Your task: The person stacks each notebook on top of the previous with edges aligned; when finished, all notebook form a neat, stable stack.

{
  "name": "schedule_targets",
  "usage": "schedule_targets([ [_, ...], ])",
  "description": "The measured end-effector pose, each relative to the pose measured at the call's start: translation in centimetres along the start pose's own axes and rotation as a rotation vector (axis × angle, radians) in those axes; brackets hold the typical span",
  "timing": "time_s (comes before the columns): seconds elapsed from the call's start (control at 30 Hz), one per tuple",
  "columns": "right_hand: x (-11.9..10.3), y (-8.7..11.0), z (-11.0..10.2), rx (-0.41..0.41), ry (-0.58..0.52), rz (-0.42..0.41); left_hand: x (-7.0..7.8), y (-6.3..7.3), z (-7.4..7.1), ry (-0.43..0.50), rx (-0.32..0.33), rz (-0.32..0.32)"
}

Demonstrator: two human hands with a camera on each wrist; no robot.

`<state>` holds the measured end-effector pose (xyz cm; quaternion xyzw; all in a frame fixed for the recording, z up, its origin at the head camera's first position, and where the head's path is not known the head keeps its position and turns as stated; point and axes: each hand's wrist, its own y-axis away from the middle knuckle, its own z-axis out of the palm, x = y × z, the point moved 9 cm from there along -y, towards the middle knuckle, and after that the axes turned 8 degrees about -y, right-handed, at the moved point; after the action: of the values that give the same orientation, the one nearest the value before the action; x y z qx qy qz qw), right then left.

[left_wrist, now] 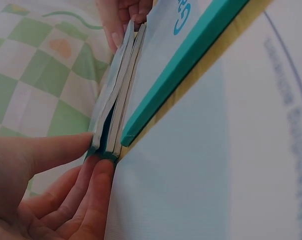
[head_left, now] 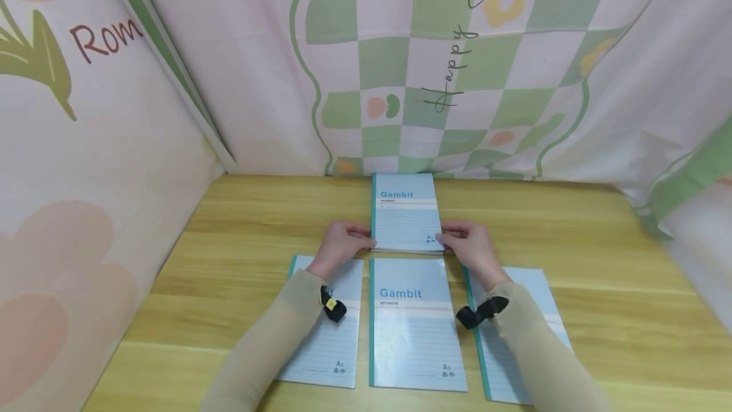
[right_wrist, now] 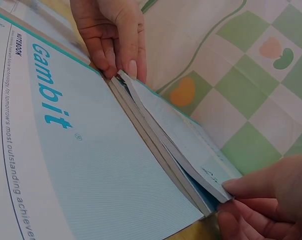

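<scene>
Several light-blue Gambit notebooks with teal spines lie on a wooden table. At the back centre is a stack of notebooks (head_left: pixel 405 221), its top notebook (right_wrist: pixel 185 142) parted from those below by a thin gap at the near edge. My left hand (head_left: pixel 343 243) pinches the stack's near left corner, thumb on the cover and fingers at the edge beneath. At the near right corner my right hand (head_left: pixel 471 248) pinches the top notebook the same way. Just in front lies a middle notebook (head_left: pixel 414 336). The left notebook (head_left: pixel 343 345) and the right notebook (head_left: pixel 497 364) are partly hidden by my forearms.
A checked curtain (head_left: pixel 383 62) hangs along the table's back edge, close behind the stack. Another printed cloth (head_left: pixel 143 164) stands along the left side. Bare table (head_left: pixel 617 259) shows to the right. Black straps (head_left: pixel 483 313) circle both wrists.
</scene>
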<state>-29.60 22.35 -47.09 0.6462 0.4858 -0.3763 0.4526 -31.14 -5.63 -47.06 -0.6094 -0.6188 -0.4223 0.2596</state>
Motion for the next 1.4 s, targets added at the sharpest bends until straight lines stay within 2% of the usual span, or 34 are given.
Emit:
schedule_targets([
  [0.63,-0.3,0.2,-0.1,0.007,0.086,-0.026,-0.1,-0.3,0.2,-0.028,0.005,0.009],
  [0.87,-0.4,0.3,0.1,-0.010,0.130,-0.063,-0.1,-0.4,0.1,-0.047,0.016,0.009],
  [1.07,-0.3,0.4,0.2,-0.016,0.130,-0.054,-0.1,-0.3,0.0,-0.061,0.023,0.011],
  [1.23,-0.4,0.5,0.1,-0.012,0.106,-0.059,-0.1,-0.2,-0.1,-0.023,0.017,0.016],
  [1.4,-1.0,0.9,-0.3,0.010,0.056,-0.063,0.2,0.0,-0.5,0.069,0.012,0.045],
])
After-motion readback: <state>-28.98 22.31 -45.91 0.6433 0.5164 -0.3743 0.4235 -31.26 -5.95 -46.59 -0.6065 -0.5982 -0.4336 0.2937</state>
